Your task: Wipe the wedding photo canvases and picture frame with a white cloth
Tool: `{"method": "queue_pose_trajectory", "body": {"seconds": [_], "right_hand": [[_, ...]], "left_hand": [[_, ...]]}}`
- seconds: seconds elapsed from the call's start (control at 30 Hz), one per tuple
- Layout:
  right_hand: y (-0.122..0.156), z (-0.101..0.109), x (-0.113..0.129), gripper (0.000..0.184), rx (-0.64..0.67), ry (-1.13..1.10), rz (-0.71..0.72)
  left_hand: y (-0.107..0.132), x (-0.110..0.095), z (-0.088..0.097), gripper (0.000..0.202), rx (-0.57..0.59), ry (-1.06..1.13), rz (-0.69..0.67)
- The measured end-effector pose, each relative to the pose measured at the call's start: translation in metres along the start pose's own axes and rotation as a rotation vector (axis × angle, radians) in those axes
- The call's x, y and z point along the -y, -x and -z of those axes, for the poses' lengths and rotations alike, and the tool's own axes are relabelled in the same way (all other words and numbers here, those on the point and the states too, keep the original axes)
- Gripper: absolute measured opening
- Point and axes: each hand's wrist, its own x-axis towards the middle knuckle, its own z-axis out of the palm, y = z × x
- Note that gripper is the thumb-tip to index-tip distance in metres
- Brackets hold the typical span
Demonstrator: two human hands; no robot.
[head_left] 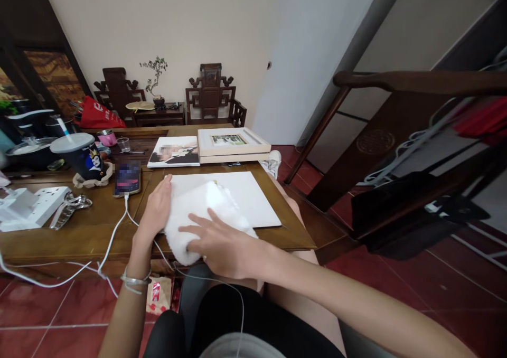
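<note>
A white fluffy cloth (186, 205) is spread over the left part of a flat white board (253, 197) on the wooden table. My right hand (225, 247) lies palm down on the cloth, its fingers spread and pressing it against the board. At the board's left edge, my left hand (158, 207) grips the side with its fingers close together; its fingertips are partly hidden. The cloth's near corner hangs past the table's front edge.
Behind the board lie a photo print (174, 152) and a framed picture (233, 141). To the left are a phone (127, 178) on a white cable, a dark cup (81, 154), a hair claw (69, 210) and a power strip (35, 207). A wooden chair (376, 136) stands at right.
</note>
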Motion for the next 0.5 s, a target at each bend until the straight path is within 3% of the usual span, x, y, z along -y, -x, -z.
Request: {"method": "queue_pose_trajectory", "body": {"seconds": [0.17, 0.37, 0.5], "right_hand": [[0.008, 0.011, -0.024, 0.043, -0.030, -0.034, -0.168], [-0.047, 0.022, -0.081, 0.039, -0.045, 0.007, -0.391], [-0.089, 0.030, -0.094, 0.029, -0.033, -0.019, -0.397]], "left_hand": [[0.001, 0.009, -0.006, 0.055, 0.135, -0.213, -0.068], [0.004, 0.015, -0.009, 0.048, 0.266, -0.392, -0.109], [0.004, 0.010, -0.007, 0.044, 0.264, -0.410, -0.120]]}}
